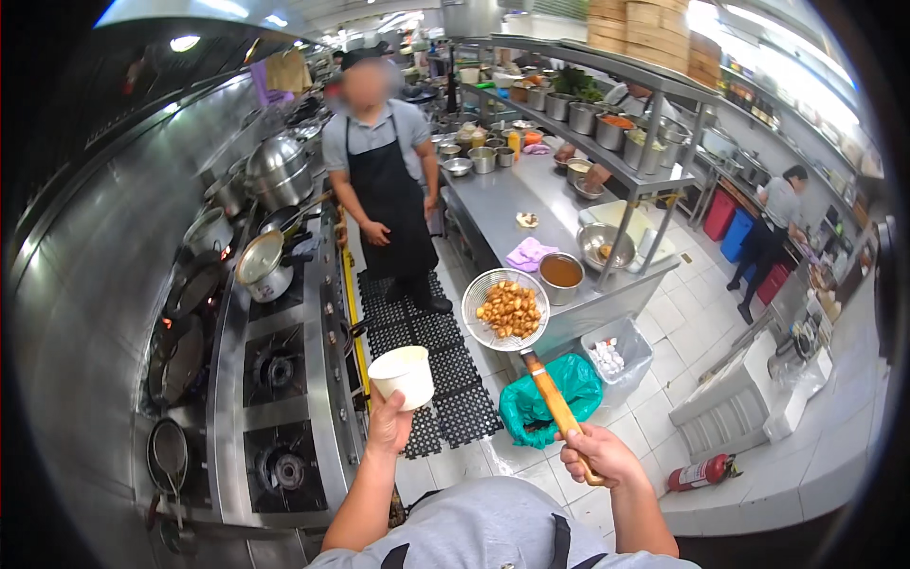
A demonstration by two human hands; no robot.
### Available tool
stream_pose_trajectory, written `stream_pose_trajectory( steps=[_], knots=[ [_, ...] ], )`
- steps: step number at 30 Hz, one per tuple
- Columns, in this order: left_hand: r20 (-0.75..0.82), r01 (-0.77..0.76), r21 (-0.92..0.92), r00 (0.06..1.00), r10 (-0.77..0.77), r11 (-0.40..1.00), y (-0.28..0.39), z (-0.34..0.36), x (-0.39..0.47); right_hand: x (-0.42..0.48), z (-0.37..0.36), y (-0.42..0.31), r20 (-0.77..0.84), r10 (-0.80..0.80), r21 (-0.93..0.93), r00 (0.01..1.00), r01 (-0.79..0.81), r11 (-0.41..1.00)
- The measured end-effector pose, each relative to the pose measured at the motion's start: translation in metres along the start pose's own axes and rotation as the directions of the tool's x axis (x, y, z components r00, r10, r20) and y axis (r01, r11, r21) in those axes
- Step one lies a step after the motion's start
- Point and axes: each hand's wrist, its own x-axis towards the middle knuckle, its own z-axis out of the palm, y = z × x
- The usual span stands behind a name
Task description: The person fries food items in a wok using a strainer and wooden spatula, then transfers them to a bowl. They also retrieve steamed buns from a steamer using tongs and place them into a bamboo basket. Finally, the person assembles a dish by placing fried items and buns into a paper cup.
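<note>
My left hand (390, 419) grips a white tub (402, 380) from below and behind, its open top tilted away from me; I cannot tell what it holds. In my right hand (598, 455) is the wooden handle (558, 402) of a wire-mesh skimmer. Its round mesh basket (475, 331) carries a heap of browned fried pieces (509, 310), held level to the right of the tub and apart from it. Beyond the basket, a steel pot of brown liquid (561, 271) stands at the corner of the steel worktable (490, 206).
A gas range (231, 370) with a lidded pot (261, 267) runs along my left; flames show at the back. A person in a black apron (387, 199) stands ahead on the perforated mat (458, 363). Bins with green (561, 377) and clear liners (633, 352) sit below the worktable.
</note>
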Motion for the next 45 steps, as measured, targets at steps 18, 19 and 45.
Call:
stream_pose_trajectory(
  steps=[18,19,45],
  knots=[
    [-0.143,-0.003,-0.181,0.989,-0.023,0.984,0.029,-0.054,-0.066,0.047,0.011,0.003,0.006,0.047,0.028,0.999,-0.047,0.998],
    [-0.152,-0.008,-0.191,0.988,-0.022,0.981,0.031,-0.055,-0.069,0.047,0.012,0.001,0.008,0.045,0.021,0.999,-0.045,0.999],
    [0.063,-0.032,-0.188,0.997,0.044,0.982,0.05,0.002,0.021,0.036,-0.001,0.015,-0.092,0.033,0.042,0.995,-0.029,0.999]
  ],
)
